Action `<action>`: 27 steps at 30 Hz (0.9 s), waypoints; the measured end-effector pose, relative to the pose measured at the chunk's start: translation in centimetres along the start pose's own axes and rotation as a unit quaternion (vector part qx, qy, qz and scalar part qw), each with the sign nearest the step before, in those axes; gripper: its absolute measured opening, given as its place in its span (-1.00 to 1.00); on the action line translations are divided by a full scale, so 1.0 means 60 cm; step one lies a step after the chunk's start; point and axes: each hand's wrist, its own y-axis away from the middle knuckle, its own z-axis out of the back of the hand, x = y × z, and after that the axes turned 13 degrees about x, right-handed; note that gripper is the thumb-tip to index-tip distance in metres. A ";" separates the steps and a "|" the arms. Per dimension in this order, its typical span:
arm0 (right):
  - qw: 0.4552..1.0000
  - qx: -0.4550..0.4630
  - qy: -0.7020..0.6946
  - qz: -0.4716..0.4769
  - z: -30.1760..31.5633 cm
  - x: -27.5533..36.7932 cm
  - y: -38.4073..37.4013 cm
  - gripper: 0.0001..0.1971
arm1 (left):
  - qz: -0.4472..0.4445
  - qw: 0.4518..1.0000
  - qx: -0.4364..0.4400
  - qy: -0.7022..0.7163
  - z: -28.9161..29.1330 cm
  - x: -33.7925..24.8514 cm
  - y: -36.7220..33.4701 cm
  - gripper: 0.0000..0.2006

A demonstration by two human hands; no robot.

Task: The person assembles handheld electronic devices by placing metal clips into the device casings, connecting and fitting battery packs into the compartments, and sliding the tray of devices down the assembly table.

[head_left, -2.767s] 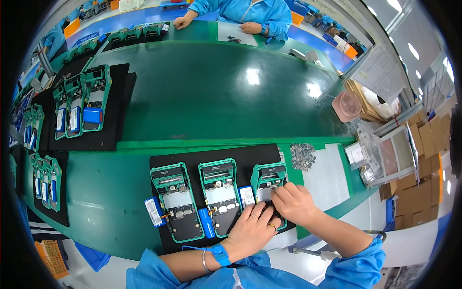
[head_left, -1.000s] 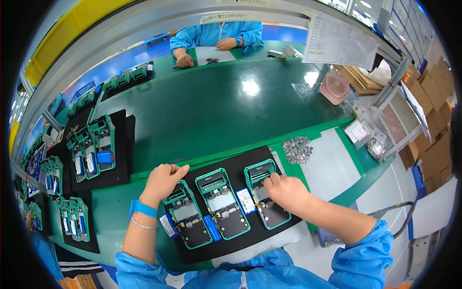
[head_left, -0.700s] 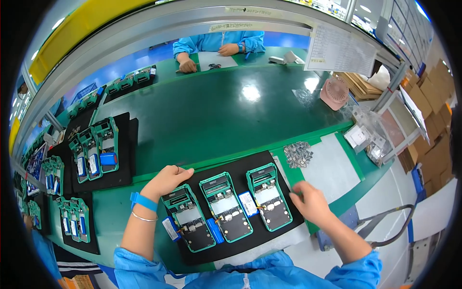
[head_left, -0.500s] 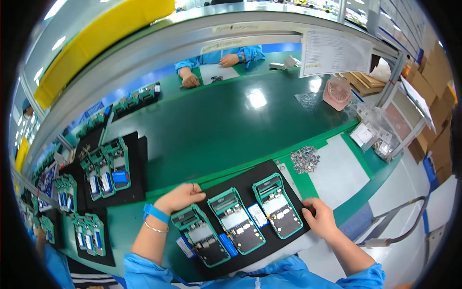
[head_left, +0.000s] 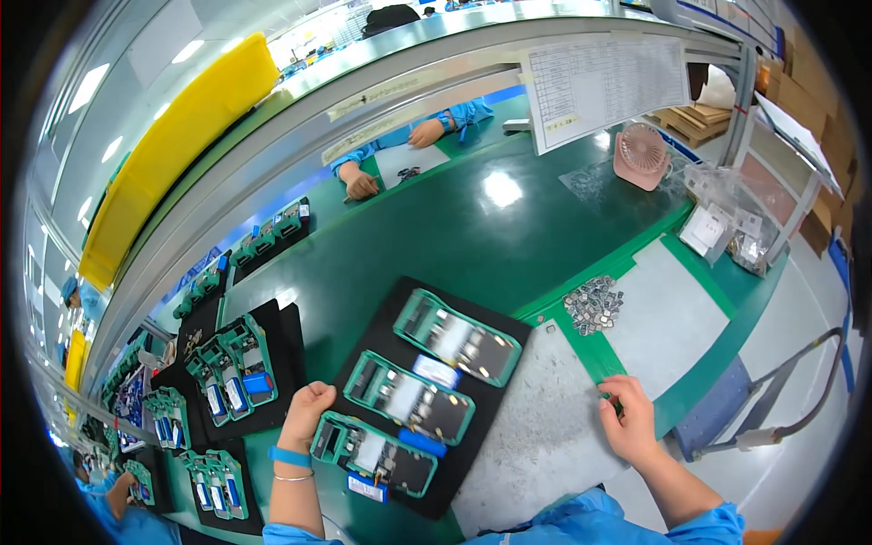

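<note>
A black foam pad [head_left: 413, 295] lies tilted on the bench before me. On it are three green device housings [head_left: 460, 336] with exposed circuit boards, and blue-and-white battery packs [head_left: 423, 442] lie beside them. My left hand [head_left: 311, 406] is closed on the pad's left edge, near the lowest housing. My right hand [head_left: 629, 420] is away from the pad, over the grey mat [head_left: 545, 413]; its fingers are loosely curled and apart, with nothing visible in them. A heap of small metal parts [head_left: 594, 305] sits beyond it.
More black pads with housings [head_left: 232, 372] stand at the left. A pink fan [head_left: 641, 156] and plastic bags [head_left: 727, 218] are at the far right. Another person's hands [head_left: 361, 186] rest across the bench, behind the metal frame [head_left: 409, 91]. A cart handle [head_left: 799, 409] stands at right.
The pad with its housings has turned and shifted up and left, baring the grey mat. My right hand has let go of the pad's edge; my left still holds it.
</note>
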 end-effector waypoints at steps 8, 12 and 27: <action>0.999 0.035 0.010 0.012 0.000 0.007 -0.009 -0.84 | 0.016 0.905 -0.193 0.378 -0.039 0.055 -0.096 -0.74; 0.999 0.024 0.010 0.019 -0.009 -0.007 -0.008 -0.88 | 0.038 0.832 -0.188 0.520 -0.139 -0.005 -0.207 -0.77; 0.998 0.061 -0.012 -0.019 0.001 -0.010 0.018 -0.80 | -0.007 0.952 -0.079 0.297 -0.109 -0.031 0.107 -0.61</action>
